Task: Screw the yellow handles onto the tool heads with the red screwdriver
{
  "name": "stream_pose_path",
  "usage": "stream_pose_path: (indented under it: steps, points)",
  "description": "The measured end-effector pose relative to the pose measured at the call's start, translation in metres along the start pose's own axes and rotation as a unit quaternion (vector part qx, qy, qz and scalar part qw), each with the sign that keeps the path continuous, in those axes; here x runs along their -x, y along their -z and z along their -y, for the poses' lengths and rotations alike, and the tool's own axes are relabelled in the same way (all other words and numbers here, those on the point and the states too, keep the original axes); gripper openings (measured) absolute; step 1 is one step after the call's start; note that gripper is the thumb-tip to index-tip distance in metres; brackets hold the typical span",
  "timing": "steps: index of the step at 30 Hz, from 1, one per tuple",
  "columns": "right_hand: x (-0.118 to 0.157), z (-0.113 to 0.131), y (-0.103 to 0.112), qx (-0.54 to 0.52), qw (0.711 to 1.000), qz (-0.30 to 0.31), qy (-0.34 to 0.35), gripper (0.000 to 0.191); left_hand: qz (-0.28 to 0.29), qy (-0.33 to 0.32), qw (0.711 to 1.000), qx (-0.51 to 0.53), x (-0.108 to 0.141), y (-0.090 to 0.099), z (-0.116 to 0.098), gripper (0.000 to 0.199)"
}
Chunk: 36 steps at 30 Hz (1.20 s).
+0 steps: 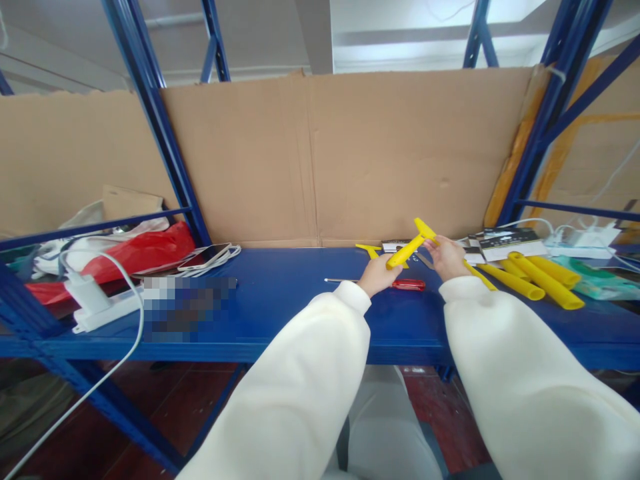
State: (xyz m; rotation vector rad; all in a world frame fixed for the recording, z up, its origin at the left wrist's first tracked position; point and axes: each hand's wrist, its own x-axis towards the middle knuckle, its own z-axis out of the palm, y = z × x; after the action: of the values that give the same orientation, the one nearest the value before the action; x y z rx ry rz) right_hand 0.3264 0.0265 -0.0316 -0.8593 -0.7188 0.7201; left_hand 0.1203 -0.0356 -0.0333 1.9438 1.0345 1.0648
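Above the blue bench a yellow T-shaped tool (406, 253) with a tube-like handle tilts up to the right. My left hand (379, 273) is closed round the lower end of its handle. At the crosspiece end, my right hand (447, 257) pinches the tool with its fingertips. Beneath my hands lies a screwdriver (409, 285) with a red handle, its shaft pointing left and partly hidden by my left wrist. Another yellow T-shaped piece (369, 249) rests behind my left hand, mostly covered by it.
Several yellow tubes (547, 281) lie right of my right hand, near printed boxes (513, 244) and a green plastic bag (607, 279). A phone (206, 257), a white power strip (107, 310) and a red bag (143, 253) are at left. Cardboard (380, 153) backs the blue bench (280, 300).
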Motion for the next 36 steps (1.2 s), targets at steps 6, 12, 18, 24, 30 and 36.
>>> stream_pose_path:
  steps: [6, 12, 18, 24, 30, 36]
  points:
    - [0.016, 0.007, -0.009, 0.034, 0.999, 0.023, -0.021, 0.011, -0.161, 0.036, 0.983, -0.074, -0.003, 0.014, -0.002, 0.021]
    - [0.024, 0.011, -0.011, 0.077, 0.996, 0.024, -0.039, 0.011, -0.207, 0.119, 0.953, -0.188, -0.003, 0.031, 0.004, 0.025]
    - [0.033, 0.012, -0.017, 0.100, 0.993, 0.039, -0.041, 0.014, -0.141, 0.165, 0.946, -0.240, -0.005, 0.028, 0.012, 0.028]
    - [0.037, 0.013, -0.018, 0.115, 0.991, 0.062, -0.040, 0.013, -0.082, 0.127, 0.956, -0.253, -0.005, 0.024, 0.022, 0.022]
    - [0.043, 0.014, -0.020, 0.121, 0.989, 0.066, -0.047, 0.013, -0.085, 0.119, 0.957, -0.250, -0.005, 0.026, 0.022, 0.043]
    - [0.038, 0.015, -0.021, 0.218, 0.974, 0.055, -0.017, 0.008, -0.073, 0.130, 0.953, -0.263, -0.002, 0.027, 0.018, 0.050]
